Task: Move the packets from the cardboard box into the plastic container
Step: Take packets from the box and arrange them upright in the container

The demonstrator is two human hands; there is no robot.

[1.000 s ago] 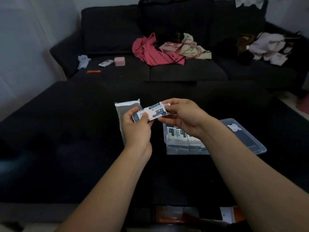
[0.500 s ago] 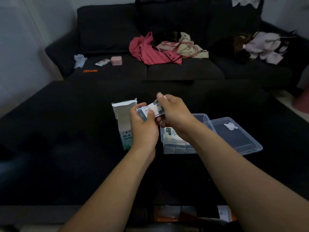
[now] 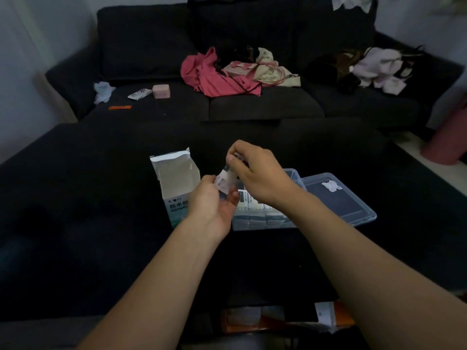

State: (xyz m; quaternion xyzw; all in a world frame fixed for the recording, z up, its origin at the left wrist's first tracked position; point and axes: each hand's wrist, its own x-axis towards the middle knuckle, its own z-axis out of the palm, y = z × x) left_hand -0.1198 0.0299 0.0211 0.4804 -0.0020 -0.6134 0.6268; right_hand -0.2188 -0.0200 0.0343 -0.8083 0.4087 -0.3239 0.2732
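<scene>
Fingers (image 3: 230, 157) of both hands are pinched on one small packet (image 3: 223, 181), judged light, thin and floppy, best held by its ends.

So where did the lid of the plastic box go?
The lid lies flat on the dark surface, right of the plastic container and touching it.

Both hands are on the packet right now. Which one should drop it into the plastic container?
Right, probably. The right hand pinches the packet from above and already sits over the container. The left hand holds the lower end on the cardboard box side, so it would have to cross over.
</scene>
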